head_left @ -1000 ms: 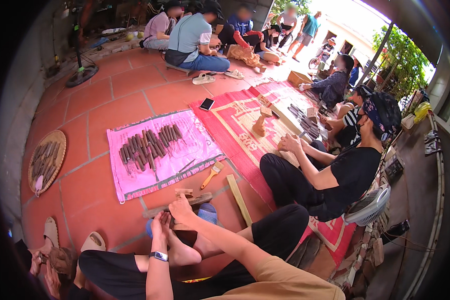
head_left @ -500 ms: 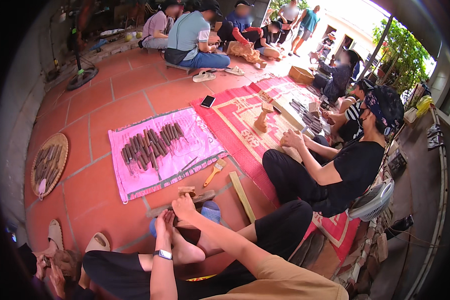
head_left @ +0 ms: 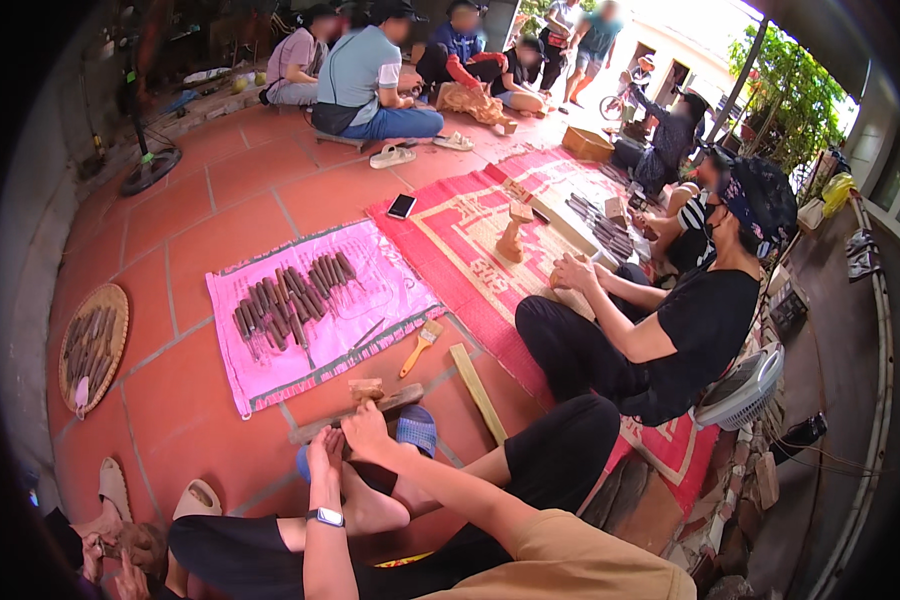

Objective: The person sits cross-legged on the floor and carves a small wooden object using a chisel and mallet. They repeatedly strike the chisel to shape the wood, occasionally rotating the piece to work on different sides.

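A small carved wooden block (head_left: 365,388) stands against a rough wooden bar (head_left: 402,400) on the tiles, just beyond my hands. My right hand (head_left: 367,432) is closed, its knuckles close below the block; whatever it grips is hidden. Beside it, my left hand (head_left: 325,455) has its fingers pressed together, and I cannot make out what is in them. A watch (head_left: 326,516) is on my left wrist. My bare feet (head_left: 378,508) lie under my hands, next to a blue slipper (head_left: 417,429).
Several wood-handled carving tools (head_left: 290,305) lie on a pink sack (head_left: 380,265). A paintbrush (head_left: 422,347) and a wooden strip (head_left: 478,393) lie nearer. A round basket (head_left: 122,340) of tools sits left. A person in black (head_left: 705,335) sits at right on a red mat (head_left: 470,245).
My right hand has drawn back slightly from the block, toward my left hand, and its fingers look more curled. The whole view has shifted a little.
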The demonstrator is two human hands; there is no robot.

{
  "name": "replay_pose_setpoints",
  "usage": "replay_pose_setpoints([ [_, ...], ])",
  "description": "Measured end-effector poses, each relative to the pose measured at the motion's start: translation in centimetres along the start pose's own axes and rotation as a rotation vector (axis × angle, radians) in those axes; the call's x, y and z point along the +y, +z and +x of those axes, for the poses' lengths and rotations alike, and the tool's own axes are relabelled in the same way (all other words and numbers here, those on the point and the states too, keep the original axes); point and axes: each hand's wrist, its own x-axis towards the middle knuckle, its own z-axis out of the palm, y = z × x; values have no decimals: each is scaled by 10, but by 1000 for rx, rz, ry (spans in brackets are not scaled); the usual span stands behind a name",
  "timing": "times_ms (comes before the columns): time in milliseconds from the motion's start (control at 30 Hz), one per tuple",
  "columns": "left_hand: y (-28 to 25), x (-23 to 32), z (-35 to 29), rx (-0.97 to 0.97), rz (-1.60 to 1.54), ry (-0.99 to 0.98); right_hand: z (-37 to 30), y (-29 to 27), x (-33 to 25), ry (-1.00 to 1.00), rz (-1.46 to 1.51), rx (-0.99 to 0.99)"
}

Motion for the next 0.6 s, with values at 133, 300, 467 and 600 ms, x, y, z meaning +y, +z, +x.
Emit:
replay_pose_setpoints([
  [133,4,1,-8,-22,-8,-1,8,-17,1,-14,75,67],
  [300,16,2,-12,8,8,-10,9,0,16,21,16,180],
  [467,10,3,-10,-11,-3,0,17,-20,10,-36,75,-109],
  [600,16,0,-11,-20,-3,-8,10,-9,16,28,44,2],
])
